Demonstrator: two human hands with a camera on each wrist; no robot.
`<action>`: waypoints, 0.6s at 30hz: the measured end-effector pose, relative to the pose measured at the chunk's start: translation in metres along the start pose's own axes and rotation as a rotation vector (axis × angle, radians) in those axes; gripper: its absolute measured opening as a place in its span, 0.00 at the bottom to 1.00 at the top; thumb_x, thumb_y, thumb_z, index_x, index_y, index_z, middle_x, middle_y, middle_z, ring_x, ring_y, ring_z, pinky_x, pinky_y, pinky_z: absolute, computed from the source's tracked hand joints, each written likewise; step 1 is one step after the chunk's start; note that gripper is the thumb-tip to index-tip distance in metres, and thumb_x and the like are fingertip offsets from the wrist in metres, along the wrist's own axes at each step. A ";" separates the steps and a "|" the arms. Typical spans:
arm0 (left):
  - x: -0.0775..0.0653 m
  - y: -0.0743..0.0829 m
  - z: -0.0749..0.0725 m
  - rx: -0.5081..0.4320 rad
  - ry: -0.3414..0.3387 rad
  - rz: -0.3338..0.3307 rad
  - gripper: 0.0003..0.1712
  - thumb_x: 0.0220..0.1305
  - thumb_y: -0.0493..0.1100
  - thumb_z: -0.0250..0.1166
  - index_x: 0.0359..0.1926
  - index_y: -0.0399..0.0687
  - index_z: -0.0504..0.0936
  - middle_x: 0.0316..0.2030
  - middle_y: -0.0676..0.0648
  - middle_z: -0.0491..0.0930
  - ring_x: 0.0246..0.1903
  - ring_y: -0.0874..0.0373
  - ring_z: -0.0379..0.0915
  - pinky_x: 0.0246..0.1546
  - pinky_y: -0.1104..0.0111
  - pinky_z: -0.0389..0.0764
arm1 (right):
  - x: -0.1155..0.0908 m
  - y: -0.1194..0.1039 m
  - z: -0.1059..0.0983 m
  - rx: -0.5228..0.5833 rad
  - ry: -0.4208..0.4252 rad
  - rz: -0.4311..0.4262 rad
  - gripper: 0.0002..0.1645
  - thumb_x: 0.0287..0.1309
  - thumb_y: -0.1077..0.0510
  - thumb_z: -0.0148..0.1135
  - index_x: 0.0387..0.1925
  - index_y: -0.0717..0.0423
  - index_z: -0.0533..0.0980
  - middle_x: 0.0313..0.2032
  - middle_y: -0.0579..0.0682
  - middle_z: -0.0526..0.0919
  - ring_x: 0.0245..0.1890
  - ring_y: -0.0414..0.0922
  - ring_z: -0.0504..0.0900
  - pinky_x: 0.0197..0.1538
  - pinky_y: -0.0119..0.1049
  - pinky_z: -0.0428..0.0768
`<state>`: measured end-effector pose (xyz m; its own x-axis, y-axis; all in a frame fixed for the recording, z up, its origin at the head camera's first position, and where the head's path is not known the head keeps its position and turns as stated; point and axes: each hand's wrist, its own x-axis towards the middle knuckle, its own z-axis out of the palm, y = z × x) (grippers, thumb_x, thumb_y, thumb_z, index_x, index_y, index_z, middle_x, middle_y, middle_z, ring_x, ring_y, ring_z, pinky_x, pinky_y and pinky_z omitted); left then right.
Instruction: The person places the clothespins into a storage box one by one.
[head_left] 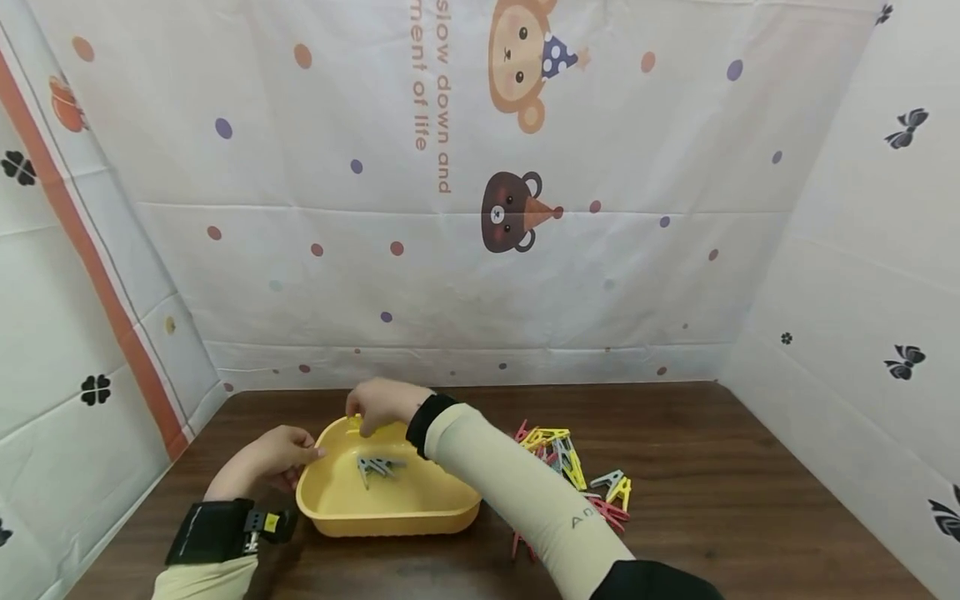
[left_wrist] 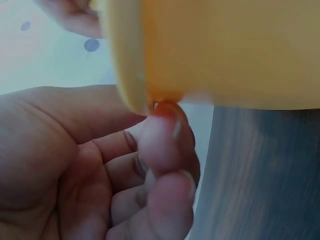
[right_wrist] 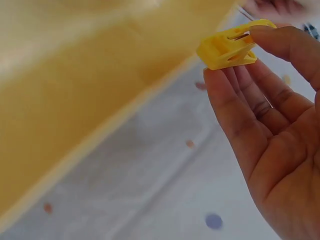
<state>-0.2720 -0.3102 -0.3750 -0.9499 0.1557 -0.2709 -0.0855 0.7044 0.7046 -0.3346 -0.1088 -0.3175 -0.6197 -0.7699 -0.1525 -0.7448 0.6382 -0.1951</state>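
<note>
A yellow plastic basin (head_left: 393,525) sits on the table, and a few grey clothespins (head_left: 377,466) lie on its floor. At its left end my left hand (head_left: 273,454) pinches the rim between thumb and forefinger, as the left wrist view shows the basin wall (left_wrist: 235,55) close up. Over the far rim is my right hand (head_left: 386,404). It pinches a yellow clothespin (right_wrist: 227,47) between thumb and fingertips, right beside the basin edge. Whether the clothespin touches the rim I cannot tell.
To the right of the basin, a loose pile of red, yellow and grey clothespins (head_left: 572,467) lies on the brown wooden table (head_left: 712,492), partly hidden by my right forearm. Patterned white sheets (head_left: 637,292) hang behind the table and at both sides.
</note>
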 end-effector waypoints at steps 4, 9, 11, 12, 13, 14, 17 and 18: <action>-0.001 -0.002 0.003 -0.003 0.030 0.005 0.14 0.75 0.43 0.59 0.34 0.36 0.76 0.17 0.51 0.72 0.17 0.61 0.72 0.22 0.69 0.80 | 0.004 -0.007 0.020 -0.045 -0.027 0.016 0.22 0.59 0.62 0.69 0.57 0.52 0.82 0.49 0.46 0.87 0.42 0.37 0.81 0.41 0.22 0.76; -0.001 -0.008 0.006 -0.029 0.008 0.037 0.15 0.78 0.43 0.55 0.37 0.34 0.75 0.14 0.52 0.71 0.15 0.62 0.70 0.20 0.70 0.78 | 0.002 -0.011 0.038 -0.046 -0.045 0.047 0.22 0.61 0.62 0.69 0.57 0.50 0.82 0.51 0.44 0.87 0.45 0.36 0.82 0.43 0.23 0.77; -0.002 -0.009 0.006 -0.044 -0.001 0.046 0.17 0.79 0.44 0.54 0.36 0.35 0.76 0.14 0.53 0.70 0.15 0.62 0.70 0.20 0.70 0.77 | 0.002 -0.011 0.043 -0.053 -0.047 0.062 0.21 0.62 0.61 0.68 0.57 0.49 0.82 0.53 0.42 0.86 0.48 0.36 0.83 0.45 0.23 0.78; -0.002 -0.010 0.007 -0.041 -0.002 0.051 0.18 0.80 0.45 0.53 0.34 0.36 0.76 0.13 0.53 0.70 0.15 0.62 0.70 0.20 0.70 0.77 | 0.001 -0.011 0.046 -0.047 -0.050 0.072 0.21 0.63 0.61 0.68 0.57 0.49 0.82 0.55 0.42 0.86 0.49 0.36 0.83 0.46 0.23 0.78; -0.003 -0.010 0.008 -0.034 0.000 0.054 0.19 0.80 0.46 0.53 0.33 0.38 0.76 0.13 0.53 0.70 0.15 0.62 0.70 0.20 0.70 0.77 | 0.001 -0.011 0.048 -0.044 -0.049 0.081 0.20 0.63 0.61 0.68 0.57 0.49 0.82 0.56 0.41 0.85 0.50 0.35 0.83 0.47 0.23 0.78; -0.003 -0.011 0.009 -0.034 0.003 0.054 0.20 0.80 0.47 0.52 0.31 0.39 0.76 0.13 0.53 0.70 0.15 0.62 0.70 0.20 0.70 0.77 | 0.001 -0.010 0.050 -0.045 -0.046 0.088 0.20 0.64 0.61 0.68 0.57 0.48 0.82 0.56 0.41 0.85 0.52 0.35 0.83 0.48 0.23 0.78; -0.005 -0.012 0.012 -0.036 0.002 0.060 0.24 0.82 0.48 0.50 0.27 0.41 0.74 0.12 0.54 0.70 0.15 0.62 0.70 0.19 0.69 0.76 | 0.001 -0.010 0.054 -0.025 -0.054 0.112 0.20 0.65 0.60 0.67 0.58 0.48 0.82 0.58 0.40 0.84 0.55 0.35 0.82 0.53 0.23 0.79; -0.005 -0.013 0.013 -0.037 -0.001 0.062 0.24 0.82 0.49 0.49 0.27 0.41 0.74 0.12 0.54 0.70 0.14 0.62 0.70 0.19 0.69 0.76 | 0.001 -0.011 0.056 -0.021 -0.056 0.115 0.20 0.66 0.60 0.67 0.59 0.48 0.81 0.59 0.40 0.84 0.56 0.35 0.82 0.54 0.24 0.79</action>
<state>-0.2622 -0.3113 -0.3913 -0.9534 0.1993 -0.2263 -0.0370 0.6676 0.7436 -0.3137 -0.1170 -0.3695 -0.6874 -0.6901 -0.2263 -0.6747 0.7221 -0.1527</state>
